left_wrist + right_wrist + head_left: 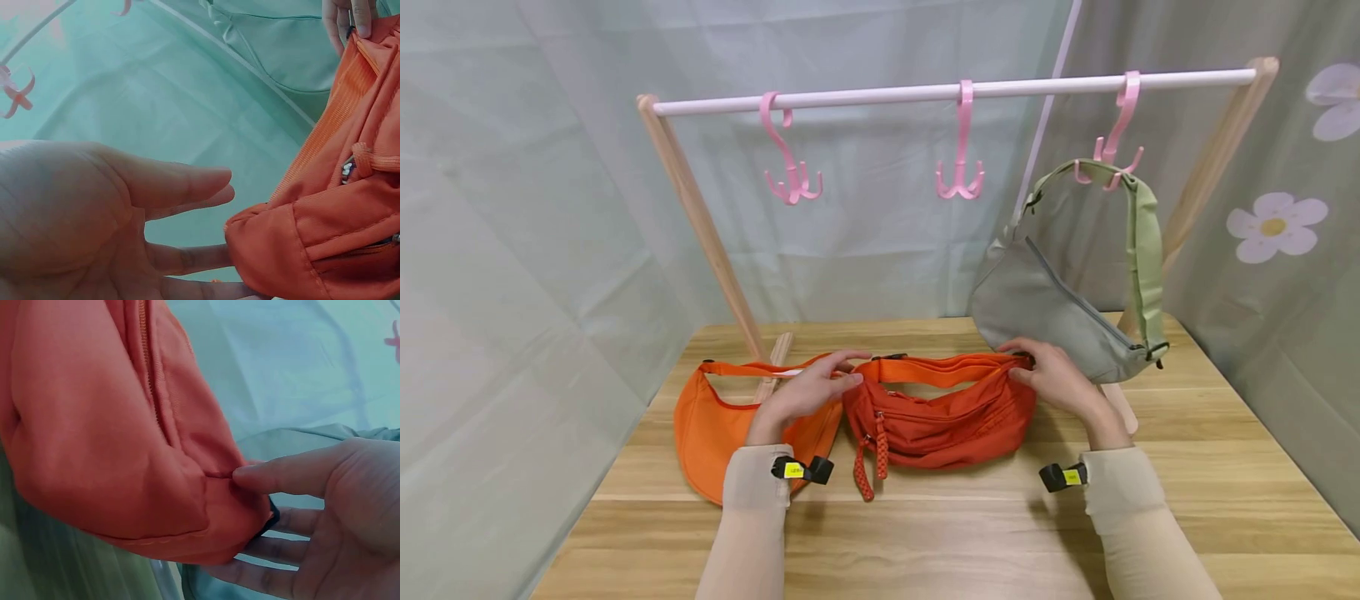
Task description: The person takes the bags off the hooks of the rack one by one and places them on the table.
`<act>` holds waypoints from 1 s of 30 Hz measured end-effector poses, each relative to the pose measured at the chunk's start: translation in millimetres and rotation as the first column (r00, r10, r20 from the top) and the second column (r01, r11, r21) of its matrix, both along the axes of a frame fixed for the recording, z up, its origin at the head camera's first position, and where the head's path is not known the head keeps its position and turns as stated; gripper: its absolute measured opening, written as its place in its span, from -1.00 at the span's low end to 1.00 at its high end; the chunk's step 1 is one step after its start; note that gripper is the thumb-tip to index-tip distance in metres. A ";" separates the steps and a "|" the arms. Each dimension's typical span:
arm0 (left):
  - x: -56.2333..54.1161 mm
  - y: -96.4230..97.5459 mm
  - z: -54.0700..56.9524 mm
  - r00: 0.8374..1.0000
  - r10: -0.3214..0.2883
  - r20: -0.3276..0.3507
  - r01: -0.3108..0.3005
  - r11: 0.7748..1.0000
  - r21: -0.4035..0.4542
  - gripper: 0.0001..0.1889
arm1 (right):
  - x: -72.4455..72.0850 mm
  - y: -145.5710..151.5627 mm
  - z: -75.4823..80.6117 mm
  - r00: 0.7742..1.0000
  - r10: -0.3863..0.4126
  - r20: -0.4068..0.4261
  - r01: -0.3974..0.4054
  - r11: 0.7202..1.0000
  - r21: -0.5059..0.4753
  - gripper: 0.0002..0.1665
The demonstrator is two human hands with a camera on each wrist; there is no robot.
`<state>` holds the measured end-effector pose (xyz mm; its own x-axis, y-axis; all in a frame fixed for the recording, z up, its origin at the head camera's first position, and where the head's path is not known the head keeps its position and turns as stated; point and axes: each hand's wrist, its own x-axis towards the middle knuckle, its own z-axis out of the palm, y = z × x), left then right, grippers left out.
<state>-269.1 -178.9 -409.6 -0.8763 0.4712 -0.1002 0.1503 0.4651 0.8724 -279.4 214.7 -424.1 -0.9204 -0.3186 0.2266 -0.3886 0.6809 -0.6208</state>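
A red-orange waist bag (pixel 947 429) with an orange strap and braided zipper pulls sits on the wooden table between both hands. At its left end is my left hand (pixel 808 390), thumb and fingers extended; in the left wrist view, the lower fingertips reach the bag's end while the thumb is apart from it. My right hand (pixel 1058 379) pinches the bag's right end, thumb in front and the other fingers behind, as the right wrist view shows. Under the left forearm lies a flat orange crescent bag (pixel 711 442), partly hidden by that arm.
A rack with a white rail (pixel 880 96) and wooden legs stands behind. Pink hooks (pixel 961 171) hang from it at left, middle and right. From the right one a grey-green shoulder bag (pixel 1037 308) hangs, just behind the right hand. Curtains surround the table (pixel 940 542).
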 end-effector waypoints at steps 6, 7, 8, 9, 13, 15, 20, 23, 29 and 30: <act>4.8 -3.0 4.2 1.000 0.016 0.019 -0.017 0.999 0.035 -0.49 | 5.3 1.1 5.8 1.000 -0.001 -0.007 0.001 1.000 -0.001 -0.60; 5.4 -3.4 4.7 1.000 0.013 0.017 -0.014 0.999 0.037 -0.49 | 6.0 1.1 6.7 1.000 -0.001 -0.007 0.001 1.000 0.000 -0.60; 6.0 -3.5 5.2 1.000 0.010 0.014 -0.011 0.999 0.036 -0.50 | 6.4 1.1 7.4 1.000 0.000 -0.008 0.000 1.000 0.001 -0.61; 6.4 -3.6 5.6 1.000 0.008 0.010 -0.008 0.999 0.035 -0.50 | 6.8 1.0 8.1 1.000 0.000 -0.006 0.000 1.000 0.001 -0.62; 7.7 -4.1 6.9 1.000 0.004 0.003 -0.004 1.000 0.028 -0.51 | 8.5 0.4 10.8 1.000 -0.004 0.002 0.004 1.000 0.002 -0.64; 8.2 -5.0 7.0 1.000 0.006 0.007 -0.006 1.000 0.027 -0.51 | 9.6 0.0 12.7 1.000 -0.006 0.005 0.006 1.000 -0.001 -0.64; 10.1 -6.2 7.9 1.000 -0.001 0.011 0.001 0.999 0.032 -0.51 | 13.8 -1.9 19.7 1.000 0.003 -0.008 -0.003 1.000 -0.018 -0.64; 11.0 -5.6 9.4 1.000 -0.011 0.004 0.011 1.000 0.029 -0.51 | 17.2 -2.9 24.9 1.000 0.005 -0.005 -0.005 1.000 -0.029 -0.64; 12.9 -3.7 13.7 0.999 -0.043 -0.016 0.044 0.998 0.049 -0.51 | 24.8 -3.5 36.1 1.000 0.010 0.002 -0.010 0.999 -0.041 -0.64; 13.1 -3.5 14.4 0.999 -0.048 -0.024 0.049 0.997 0.059 -0.51 | 26.2 -3.8 38.1 1.000 0.012 -0.003 -0.012 0.999 -0.041 -0.65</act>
<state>-256.0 -182.4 -395.2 -0.8542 0.5175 -0.0514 0.1913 0.4046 0.8943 -253.2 210.8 -386.1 -0.9159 -0.3202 0.2420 -0.3982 0.6503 -0.6469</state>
